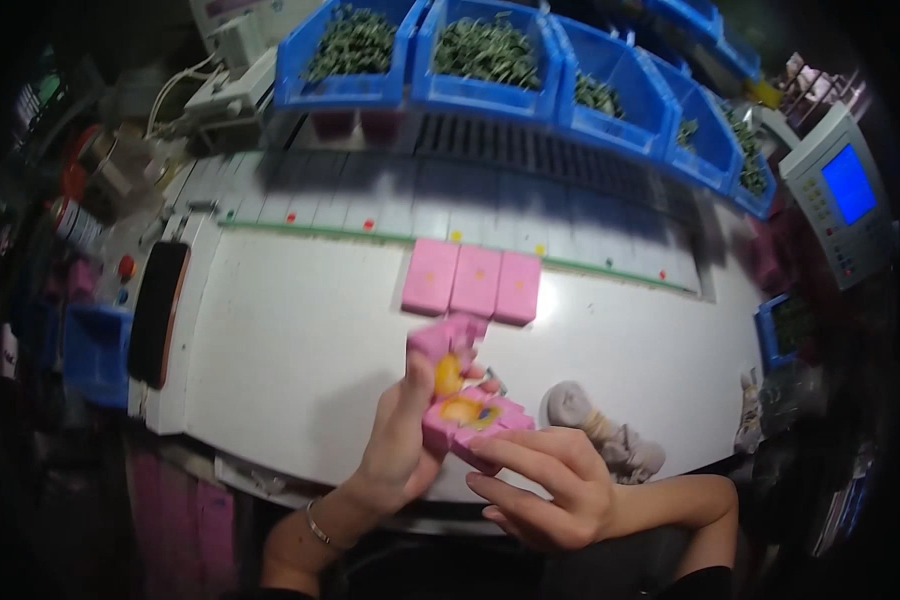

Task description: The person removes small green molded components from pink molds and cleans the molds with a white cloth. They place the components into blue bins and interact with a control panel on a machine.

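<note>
Near the middle of the white work surface I hold a pink rubber mould (505, 418), spread apart like a hinge. Yellow-orange areas show on its inner faces, with a small bluish spot in the lower part. My left hand (398, 430) grips it from the left, thumb up along the upper part. From the right, my right hand (560, 485) has its fingertips on the lower part's near edge. Just beyond my hands, three pink blocks (478, 280) lie side by side. A grey cloth bundle (573, 404), tied with pale bands, rests beyond my right hand.
Blue bins (490, 90) of small green pieces line the back above a slotted panel. A dark phone-shaped object (160, 315) lies at the left edge. A control unit with a blue screen (848, 185) stands at the right, near a small blue-framed device (776, 330).
</note>
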